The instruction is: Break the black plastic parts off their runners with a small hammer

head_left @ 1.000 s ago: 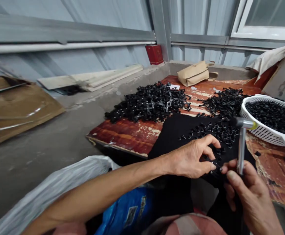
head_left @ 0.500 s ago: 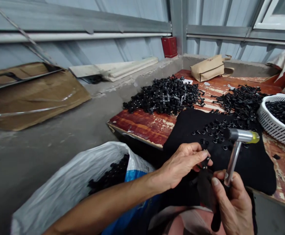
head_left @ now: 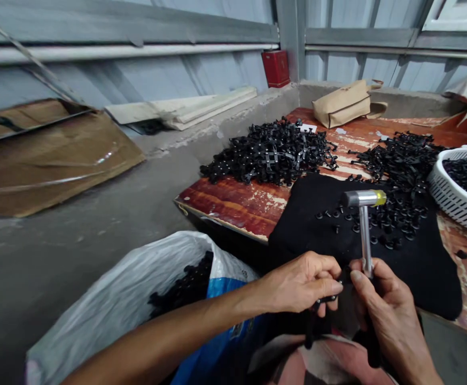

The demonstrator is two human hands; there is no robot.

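Note:
A small black jointed part point(head_left: 325, 301) with shiny rivets is pinched in my left hand point(head_left: 309, 283), between thumb and fingers. My right hand point(head_left: 389, 310) is closed around a small mallet point(head_left: 365, 224), its head up, with one black end and one yellow end. The right thumb and forefinger also come together close to the left fingertips; whether they pinch a small piece there I cannot make out. Beyond both hands, several loose black studs point(head_left: 386, 222) with round heads lie on a black cloth pad point(head_left: 301, 224).
On the worn red-brown table point(head_left: 233, 206) are two heaps of black parts, a left heap point(head_left: 273, 152) and a right heap point(head_left: 402, 160). A white basket point(head_left: 456, 200) of black pieces stands at right, a tan bag point(head_left: 343, 104) behind. An open white sack point(head_left: 109, 299) is at lower left.
My right hand with the mallet has shifted left, towards my left hand. The left hand has dropped a little and turned, so the black part now lies flatter.

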